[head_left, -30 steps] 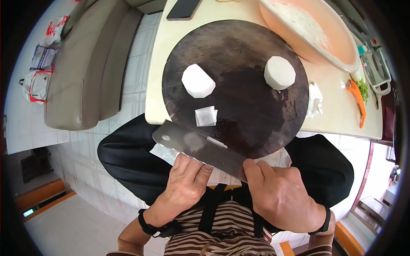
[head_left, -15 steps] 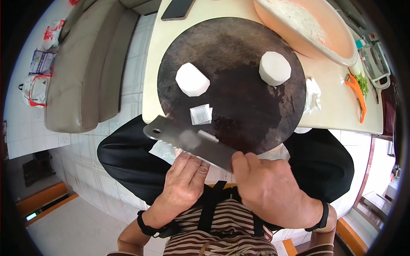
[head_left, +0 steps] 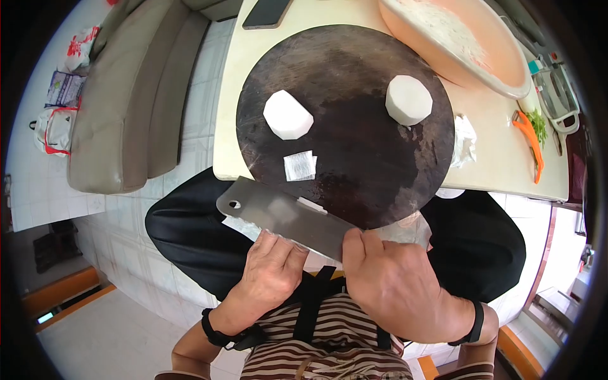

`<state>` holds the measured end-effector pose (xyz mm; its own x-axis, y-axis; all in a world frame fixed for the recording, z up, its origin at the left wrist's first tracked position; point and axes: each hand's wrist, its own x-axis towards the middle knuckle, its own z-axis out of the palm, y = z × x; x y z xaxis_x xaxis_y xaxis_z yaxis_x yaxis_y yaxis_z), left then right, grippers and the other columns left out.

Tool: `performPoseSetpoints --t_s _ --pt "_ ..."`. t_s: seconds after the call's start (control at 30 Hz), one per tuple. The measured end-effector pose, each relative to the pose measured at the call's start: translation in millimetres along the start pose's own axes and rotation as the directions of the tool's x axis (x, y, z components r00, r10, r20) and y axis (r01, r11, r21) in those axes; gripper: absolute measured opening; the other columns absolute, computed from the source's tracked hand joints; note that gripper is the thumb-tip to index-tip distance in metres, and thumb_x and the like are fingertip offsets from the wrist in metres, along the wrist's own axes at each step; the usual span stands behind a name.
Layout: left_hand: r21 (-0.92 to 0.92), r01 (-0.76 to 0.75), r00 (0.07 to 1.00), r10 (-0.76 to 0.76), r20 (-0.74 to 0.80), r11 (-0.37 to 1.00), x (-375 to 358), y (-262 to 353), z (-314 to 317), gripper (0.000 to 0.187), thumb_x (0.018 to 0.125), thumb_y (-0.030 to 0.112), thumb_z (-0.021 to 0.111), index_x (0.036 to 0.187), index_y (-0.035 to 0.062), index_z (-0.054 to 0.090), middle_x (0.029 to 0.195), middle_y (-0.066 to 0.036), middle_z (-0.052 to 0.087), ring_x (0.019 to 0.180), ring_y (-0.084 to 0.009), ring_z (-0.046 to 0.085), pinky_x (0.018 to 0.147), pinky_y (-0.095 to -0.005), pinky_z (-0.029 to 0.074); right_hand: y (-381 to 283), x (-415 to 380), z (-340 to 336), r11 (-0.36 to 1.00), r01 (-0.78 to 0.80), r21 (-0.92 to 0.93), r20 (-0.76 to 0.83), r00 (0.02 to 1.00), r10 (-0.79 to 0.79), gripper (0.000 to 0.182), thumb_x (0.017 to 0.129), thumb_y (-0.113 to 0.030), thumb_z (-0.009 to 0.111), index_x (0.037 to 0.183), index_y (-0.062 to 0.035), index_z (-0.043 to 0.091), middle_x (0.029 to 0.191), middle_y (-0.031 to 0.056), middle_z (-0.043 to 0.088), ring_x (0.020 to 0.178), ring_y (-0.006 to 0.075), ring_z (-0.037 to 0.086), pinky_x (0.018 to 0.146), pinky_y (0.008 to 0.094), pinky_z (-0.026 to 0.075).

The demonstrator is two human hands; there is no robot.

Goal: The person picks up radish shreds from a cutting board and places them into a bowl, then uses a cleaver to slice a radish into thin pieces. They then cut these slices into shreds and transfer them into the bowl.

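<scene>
The big round board (head_left: pixel 354 82) sits on the bench (head_left: pixel 494 158), and it looks the same as a second ago. My cleaver (head_left: pixel 285 216) has moved a little: it lies flat over my lap at the near edge of the board, tipped a bit more than before. My right hand (head_left: pixel 396 285) has its grip closed around the handle. My left hand (head_left: pixel 272 272) is open, its fingers resting flat on the blade. I think I am wiping slices off the blade. Two white radish chunks (head_left: pixel 287 114) wait on the board, well apart. A small thin slice (head_left: pixel 299 166) lies near the blade.
</scene>
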<state>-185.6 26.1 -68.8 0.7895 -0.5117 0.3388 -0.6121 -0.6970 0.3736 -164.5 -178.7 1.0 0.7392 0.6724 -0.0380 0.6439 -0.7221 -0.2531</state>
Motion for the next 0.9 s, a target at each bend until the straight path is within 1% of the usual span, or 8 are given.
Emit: performPoseSetpoints --t_s 0.2,0.33,0.43,0.5,0.63,0.73,0.8,0.9 --pt "0.081 -0.025 0.999 0.027 -0.032 0.996 9 2 -3 0.033 0.065 -0.004 0.068 0.098 -0.0097 0.067 0.101 -0.016 0.060 0.091 -0.0310 0.057 0.078 -0.0424 0.051 19 -8 -9 0.990 0.021 0.140 -0.046 0.999 -0.015 0.020 0.066 -0.004 0.064 0.082 0.0055 0.056 0.070 0.0101 0.056 0.051 0.0191 0.060 0.042 0.0287 0.046" --pt "0.030 0.004 1.000 -0.005 0.023 1.000 0 0 -2 0.030 0.068 -0.004 0.068 0.097 -0.0093 0.067 0.099 -0.015 0.059 0.092 -0.0306 0.056 0.079 -0.0412 0.050 14 -16 -9 0.987 0.000 0.158 -0.007 1.000 0.001 0.023 0.067 -0.004 0.064 0.086 0.0070 0.057 0.073 0.0111 0.057 0.051 0.0196 0.060 0.042 0.0294 0.046" --pt "0.019 0.011 0.999 -0.012 0.050 1.000 -4 -1 -2 0.026 0.071 -0.004 0.068 0.096 -0.0087 0.067 0.098 -0.014 0.059 0.091 -0.0308 0.057 0.077 -0.0422 0.049 10 -16 -6 0.995 -0.014 0.102 0.027 1.000 0.011 0.022 0.067 -0.005 0.063 0.085 0.0063 0.058 0.070 0.0098 0.057 0.052 0.0181 0.061 0.041 0.0284 0.045" --pt "0.011 0.014 0.998 -0.015 0.066 1.000 -4 -1 -1 0.024 0.072 -0.005 0.068 0.096 -0.0084 0.067 0.098 -0.015 0.059 0.091 -0.0310 0.057 0.077 -0.0430 0.049 4 -14 -2 1.000 -0.014 -0.022 -0.009 1.000 0.014 0.019 0.068 -0.006 0.063 0.083 0.0052 0.060 0.067 0.0080 0.057 0.052 0.0161 0.061 0.041 0.0268 0.044" --pt "0.002 -0.003 1.000 0.003 0.022 1.000 -2 -1 1 0.025 0.073 -0.006 0.068 0.098 -0.0086 0.067 0.097 -0.016 0.059 0.090 -0.0329 0.058 0.075 -0.0451 0.050 0 -2 -5 0.997 -0.022 -0.071 0.021 0.999 0.024 0.016 0.069 -0.007 0.063 0.080 0.0036 0.060 0.065 0.0069 0.056 0.053 0.0146 0.061 0.041 0.0255 0.044" --pt "0.008 -0.009 1.000 0.009 0.020 1.000 0 0 2 0.025 0.074 -0.006 0.069 0.099 -0.0089 0.066 0.098 -0.017 0.059 0.089 -0.0340 0.058 0.075 -0.0453 0.050 7 1 -5 1.000 -0.004 0.024 0.034 0.999 0.003 0.017 0.068 -0.006 0.063 0.081 0.0051 0.060 0.066 0.0085 0.057 0.052 0.0157 0.061 0.041 0.0257 0.044" --pt "0.027 -0.005 1.000 0.005 0.011 1.000 1 0 2 0.024 0.075 -0.006 0.069 0.099 -0.0090 0.066 0.097 -0.017 0.059 0.089 -0.0343 0.058 0.075 -0.0453 0.051 13 -2 -6 0.994 0.009 0.109 -0.008 1.000 -0.008 0.018 0.068 -0.005 0.063 0.082 0.0065 0.059 0.067 0.0102 0.057 0.052 0.0172 0.061 0.042 0.0268 0.045" --pt "0.013 -0.007 1.000 0.007 -0.007 1.000 1 1 2 0.021 0.078 -0.006 0.069 0.098 -0.0095 0.066 0.097 -0.017 0.059 0.088 -0.0340 0.058 0.075 -0.0449 0.051 13 -8 -8 0.989 0.026 0.143 -0.007 1.000 -0.026 0.020 0.069 -0.005 0.063 0.084 0.0078 0.058 0.068 0.0107 0.057 0.052 0.0186 0.061 0.042 0.0281 0.046"
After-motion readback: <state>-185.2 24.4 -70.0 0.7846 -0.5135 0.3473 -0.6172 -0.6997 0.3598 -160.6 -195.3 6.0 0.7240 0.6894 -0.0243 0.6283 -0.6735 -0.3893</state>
